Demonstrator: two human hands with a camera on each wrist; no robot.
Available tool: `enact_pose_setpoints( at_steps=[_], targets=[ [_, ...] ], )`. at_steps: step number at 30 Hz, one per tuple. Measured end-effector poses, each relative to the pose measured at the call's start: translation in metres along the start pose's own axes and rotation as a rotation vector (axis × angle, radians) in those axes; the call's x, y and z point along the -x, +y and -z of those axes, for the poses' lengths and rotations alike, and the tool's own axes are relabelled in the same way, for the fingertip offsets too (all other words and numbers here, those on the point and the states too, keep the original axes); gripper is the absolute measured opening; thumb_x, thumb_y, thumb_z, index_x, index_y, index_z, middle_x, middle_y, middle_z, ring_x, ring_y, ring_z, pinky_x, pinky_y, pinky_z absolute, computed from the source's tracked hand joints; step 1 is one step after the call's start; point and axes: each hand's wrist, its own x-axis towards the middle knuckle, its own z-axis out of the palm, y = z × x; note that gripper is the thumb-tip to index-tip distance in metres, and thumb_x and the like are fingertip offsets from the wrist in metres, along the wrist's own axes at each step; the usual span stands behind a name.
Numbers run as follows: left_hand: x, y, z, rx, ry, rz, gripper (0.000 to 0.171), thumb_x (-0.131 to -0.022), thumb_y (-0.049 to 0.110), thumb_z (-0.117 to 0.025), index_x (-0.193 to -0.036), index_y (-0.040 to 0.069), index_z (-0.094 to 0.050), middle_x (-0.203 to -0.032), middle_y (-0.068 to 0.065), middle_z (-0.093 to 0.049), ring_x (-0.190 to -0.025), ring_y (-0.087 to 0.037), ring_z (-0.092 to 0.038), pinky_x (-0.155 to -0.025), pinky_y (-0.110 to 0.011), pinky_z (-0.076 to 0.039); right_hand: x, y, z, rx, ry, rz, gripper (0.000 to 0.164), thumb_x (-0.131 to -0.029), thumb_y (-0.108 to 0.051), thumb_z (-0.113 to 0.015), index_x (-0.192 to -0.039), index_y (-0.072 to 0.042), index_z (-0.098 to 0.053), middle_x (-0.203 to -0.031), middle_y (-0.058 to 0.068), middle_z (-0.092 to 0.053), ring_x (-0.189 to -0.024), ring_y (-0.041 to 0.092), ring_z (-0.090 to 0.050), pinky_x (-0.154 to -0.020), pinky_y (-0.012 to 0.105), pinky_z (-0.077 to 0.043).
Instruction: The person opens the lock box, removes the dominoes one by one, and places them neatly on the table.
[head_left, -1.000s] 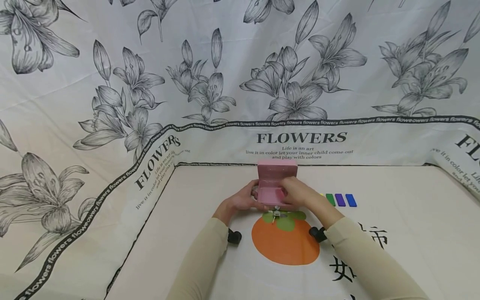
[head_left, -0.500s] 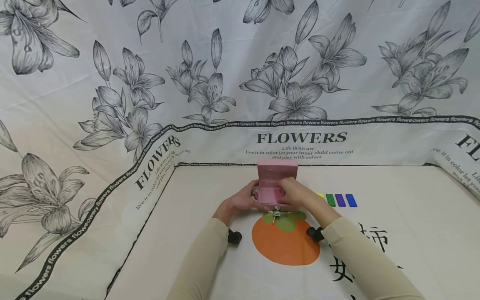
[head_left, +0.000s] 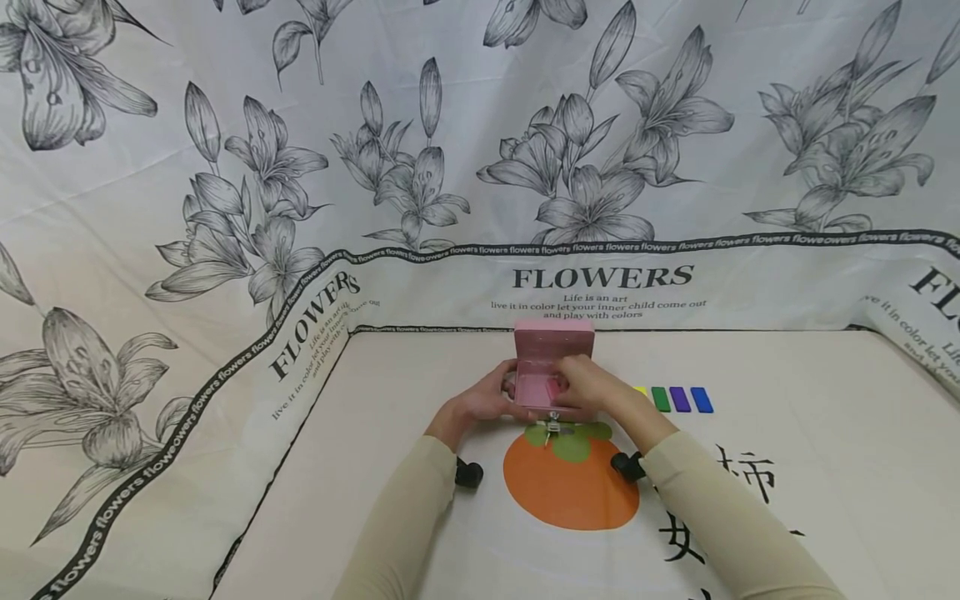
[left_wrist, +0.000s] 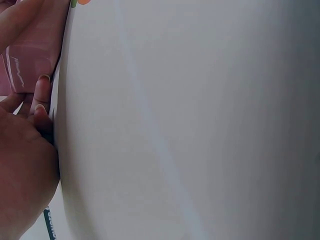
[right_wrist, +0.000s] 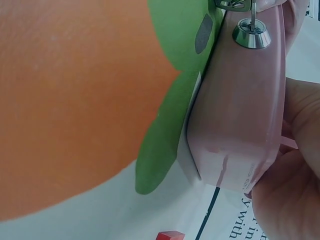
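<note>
A pink metal cash box [head_left: 555, 343] stands at the back middle of the table with its lid raised. On its front is a silver lock [right_wrist: 251, 36] with a key in it. My left hand [head_left: 491, 397] grips the left side of the box, fingers behind and thumb along the front. My right hand [head_left: 592, 386] reaches in over the right side. Its fingers pinch a small pink block [head_left: 553, 388] low inside the box. In the right wrist view the box wall and fingers hide most of that block.
To the right of the box lie yellow [head_left: 640, 392], green [head_left: 661, 399], purple [head_left: 680, 400] and blue blocks [head_left: 702, 400] in a row. A red block [right_wrist: 170, 235] shows in the right wrist view. An orange persimmon print [head_left: 570, 487] is in front of the box.
My right hand has shifted slightly left inside the box, with the pink block in its fingers. The left hand and the box have stayed in place.
</note>
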Motion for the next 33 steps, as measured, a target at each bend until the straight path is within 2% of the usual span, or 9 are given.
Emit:
enact_pose_setpoints(
  at_steps=[4,13,23,33],
  targets=[
    [0.0003,0.0002,0.0001,0.001,-0.004,-0.002,0.102,-0.075,0.014,-0.092,-0.157,0.016,-0.033,-0.112,-0.009,-0.054,-0.103,-0.022,-0.049,-0.087,-0.036,-0.041,-0.0005,0.0007,0.0007,0.001,-0.002,0.014,0.029,-0.081,0.003,-0.079,-0.108,0.005,-0.070,-0.077,0.006,-0.063,-0.065,0.014,-0.051,-0.061,0.029,-0.042],
    [-0.0013,-0.0007,0.0011,-0.003,-0.004,-0.006,0.102,-0.075,0.014,-0.092,-0.158,0.016,-0.032,-0.113,-0.008,-0.055,-0.103,-0.022,-0.049,-0.087,-0.035,-0.041,-0.0003,-0.0022,0.0011,0.001,-0.024,-0.007,0.036,-0.083,0.002,-0.078,-0.118,0.007,-0.070,-0.075,0.004,-0.062,-0.066,0.014,-0.052,-0.061,0.029,-0.042],
    [0.0001,-0.0006,0.0002,-0.007,-0.004,0.018,0.104,-0.075,0.018,-0.092,-0.159,0.019,-0.030,-0.115,-0.007,-0.055,-0.107,-0.022,-0.049,-0.090,-0.036,-0.041,-0.0004,-0.0037,0.0007,0.007,-0.027,-0.028,0.032,-0.084,-0.001,-0.079,-0.115,0.008,-0.071,-0.077,0.005,-0.064,-0.069,0.015,-0.053,-0.064,0.030,-0.044],
    [-0.0008,-0.0004,0.0008,-0.010,-0.004,0.007,0.103,-0.076,0.017,-0.092,-0.158,0.017,-0.030,-0.113,-0.007,-0.053,-0.104,-0.021,-0.048,-0.089,-0.035,-0.041,0.0001,-0.0044,0.0015,0.016,-0.044,-0.033,0.031,-0.088,-0.005,-0.078,-0.116,0.006,-0.070,-0.078,0.004,-0.062,-0.071,0.015,-0.053,-0.065,0.030,-0.044]
  ],
)
